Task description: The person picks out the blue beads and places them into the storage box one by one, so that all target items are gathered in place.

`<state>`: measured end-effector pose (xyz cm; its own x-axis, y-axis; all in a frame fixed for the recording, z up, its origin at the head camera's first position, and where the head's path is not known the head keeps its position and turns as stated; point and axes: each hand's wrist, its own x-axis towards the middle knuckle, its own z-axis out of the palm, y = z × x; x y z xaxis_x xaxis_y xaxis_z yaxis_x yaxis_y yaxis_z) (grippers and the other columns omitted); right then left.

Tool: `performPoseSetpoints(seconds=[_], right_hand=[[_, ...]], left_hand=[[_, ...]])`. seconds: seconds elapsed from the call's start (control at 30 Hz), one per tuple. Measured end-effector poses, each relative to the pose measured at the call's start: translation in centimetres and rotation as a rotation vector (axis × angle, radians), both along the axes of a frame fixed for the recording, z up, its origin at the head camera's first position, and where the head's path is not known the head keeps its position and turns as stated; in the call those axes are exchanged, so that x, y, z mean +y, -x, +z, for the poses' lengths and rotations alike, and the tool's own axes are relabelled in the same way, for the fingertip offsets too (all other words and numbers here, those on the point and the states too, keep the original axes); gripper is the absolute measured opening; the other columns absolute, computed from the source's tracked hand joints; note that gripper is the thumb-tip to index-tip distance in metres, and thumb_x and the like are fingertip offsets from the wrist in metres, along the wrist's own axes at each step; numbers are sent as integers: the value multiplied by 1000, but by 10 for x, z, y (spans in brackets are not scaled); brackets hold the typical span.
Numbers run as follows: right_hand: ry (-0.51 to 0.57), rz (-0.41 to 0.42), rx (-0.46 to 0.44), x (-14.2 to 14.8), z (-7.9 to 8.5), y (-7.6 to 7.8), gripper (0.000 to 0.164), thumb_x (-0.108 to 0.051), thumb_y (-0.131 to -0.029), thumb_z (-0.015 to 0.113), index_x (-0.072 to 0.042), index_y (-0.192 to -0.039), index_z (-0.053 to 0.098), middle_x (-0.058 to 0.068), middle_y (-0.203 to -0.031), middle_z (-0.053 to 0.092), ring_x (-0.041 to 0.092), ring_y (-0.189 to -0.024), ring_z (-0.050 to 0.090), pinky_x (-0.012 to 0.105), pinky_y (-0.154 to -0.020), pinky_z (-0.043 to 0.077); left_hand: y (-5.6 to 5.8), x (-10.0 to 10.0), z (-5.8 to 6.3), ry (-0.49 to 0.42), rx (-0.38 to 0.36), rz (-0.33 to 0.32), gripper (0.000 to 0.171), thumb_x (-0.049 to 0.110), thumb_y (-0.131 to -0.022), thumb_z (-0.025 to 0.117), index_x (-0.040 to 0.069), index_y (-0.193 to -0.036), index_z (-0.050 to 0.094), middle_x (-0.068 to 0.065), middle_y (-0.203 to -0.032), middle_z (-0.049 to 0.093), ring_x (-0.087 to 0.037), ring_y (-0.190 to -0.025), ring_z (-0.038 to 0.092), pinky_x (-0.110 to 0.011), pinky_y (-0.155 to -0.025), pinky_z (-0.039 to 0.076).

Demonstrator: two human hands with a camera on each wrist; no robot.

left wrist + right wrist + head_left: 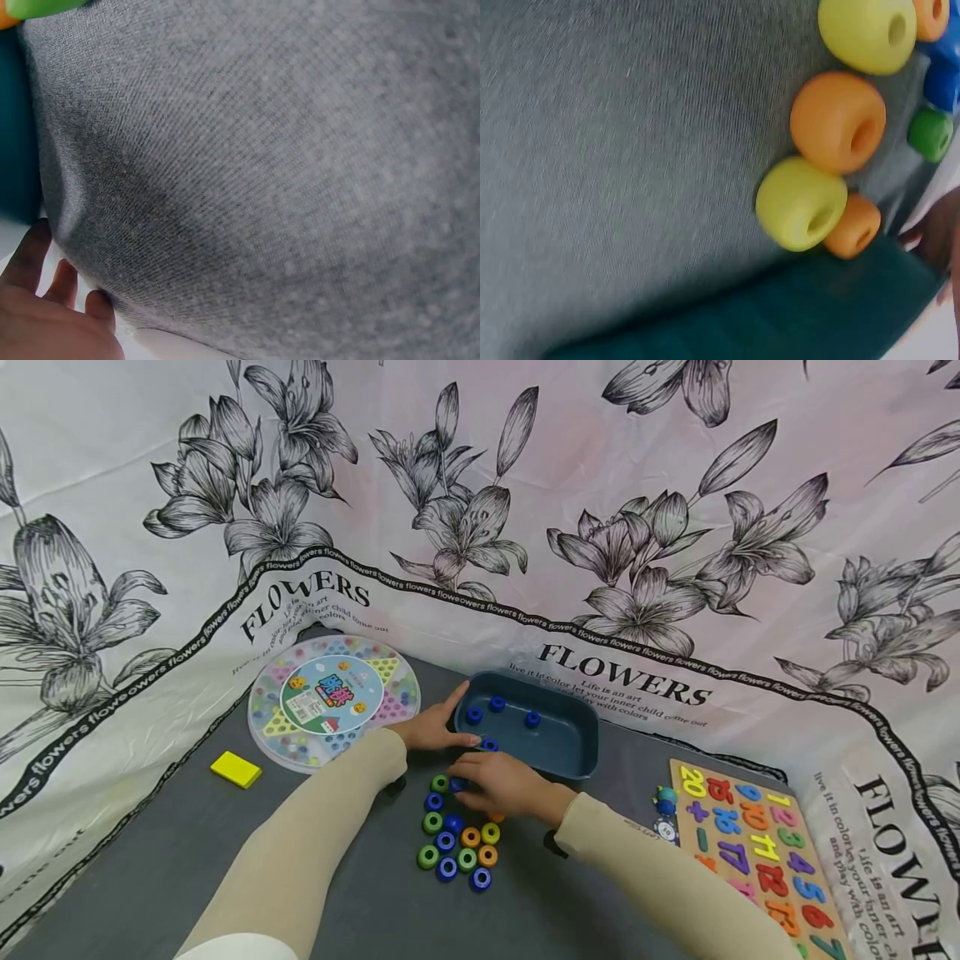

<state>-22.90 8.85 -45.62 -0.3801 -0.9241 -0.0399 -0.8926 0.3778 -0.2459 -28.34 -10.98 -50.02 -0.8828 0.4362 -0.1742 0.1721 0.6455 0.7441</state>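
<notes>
Head view takes in a bin (pixel 558 745) of smooth dark-blue plastic, an oblong with rounded corners and a thin rim, set at the far middle of a grey surface (pixel 375 902). Four blue beads (pixel 532 719) lie inside it, squat and rounded, each bored through with a hole. Just on the near side is a loose cluster of mixed beads (pixel 446 841), green, blue, orange and yellow, many with their round holes facing up. From the right wrist, the yellow bead (pixel 802 204) and orange bead (pixel 838 122) look plump and softly matt; from the left wrist, the grey underneath shows a fine, ribbed, cloth-like weave.

The left hand (pixel 438 724) is spread wide at the bin's left end, its thumb and forefinger extended and touching the rim. The right hand (pixel 502 783) arches over the far part of the cluster, beside the bin's near wall, fingertips bent down at a partly covered blue bead (pixel 459 785); whether it is pinched or merely touched, I cannot tell.

Far left lies a flat, round, glossy case (pixel 262 710); on the right, a wooden board (pixel 684 777) carries coloured numerals.
</notes>
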Motion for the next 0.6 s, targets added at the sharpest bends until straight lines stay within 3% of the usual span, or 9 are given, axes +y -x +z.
performPoseSetpoints(seconds=[0.1,0.2,0.4,0.6], right_hand=[[92,-23,69,7,4,8,37,-33,-90,60,-15,-122,60,-4,-114,60,6,-93,60,24,-81,51],[129,-99,96,13,11,21,34,-36,-88,63,-16,-115,64,-4,-107,60,9,-89,60,25,-77,51],[115,-301,108,27,14,56,38,-38,-85,67,-14,-114,65,-1,-109,63,13,-96,61,32,-82,51],[112,-433,84,42,17,84,40,-30,-84,70,-11,-118,64,5,-114,67,20,-97,65,39,-85,51]], left_hand=[[0,0,0,-8,5,-16,101,51,-85,60,26,-149,-14,-22,-153,20,-38,-138,28,-51,-110,27],[0,-1,0,-14,-1,-20,100,47,-86,61,26,-149,-14,-22,-153,20,-37,-138,27,-50,-111,26],[0,-1,-1,-24,-55,14,106,58,-80,62,33,-148,-15,-20,-153,22,-35,-139,27,-50,-110,27],[-2,1,3,-1,-64,36,105,59,-80,62,35,-148,-14,-19,-153,20,-35,-140,25,-51,-111,26]])
